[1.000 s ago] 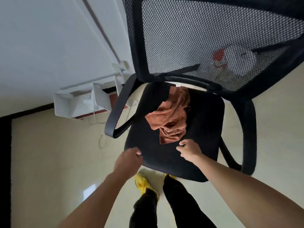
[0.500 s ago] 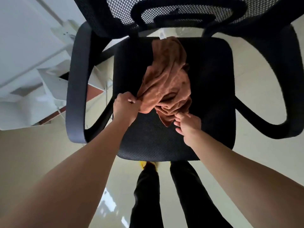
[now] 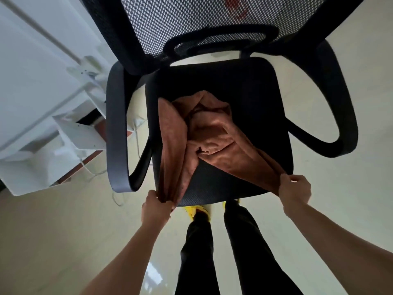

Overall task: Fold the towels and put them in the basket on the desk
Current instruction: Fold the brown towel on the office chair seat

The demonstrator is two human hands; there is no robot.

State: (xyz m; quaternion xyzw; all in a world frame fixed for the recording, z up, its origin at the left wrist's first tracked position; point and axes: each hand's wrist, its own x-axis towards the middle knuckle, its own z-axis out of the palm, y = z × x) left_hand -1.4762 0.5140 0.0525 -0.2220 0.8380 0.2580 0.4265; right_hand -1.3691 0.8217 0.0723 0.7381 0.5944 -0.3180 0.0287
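Note:
A rust-brown towel (image 3: pixel 212 133) lies crumpled on the black seat (image 3: pixel 265 116) of an office chair, its two near ends stretched toward me. My left hand (image 3: pixel 156 206) grips one end at the seat's front left corner. Off the front right corner, my right hand (image 3: pixel 294 188) pinches the other end. The towel's middle is still bunched on the seat. No basket or desk top is in view.
The chair's mesh backrest (image 3: pixel 212 22) rises ahead, with curved armrests on the left (image 3: pixel 117 133) and right (image 3: pixel 331 116). A white shelf unit (image 3: pixel 42 133) stands to the left with cables on the pale floor. My legs and yellow shoes (image 3: pixel 196 210) are below the seat's front edge.
Both hands closed on the towel's edges and pulled them apart toward the seat's front corners, so the heap has spread out. The view has tilted back slightly.

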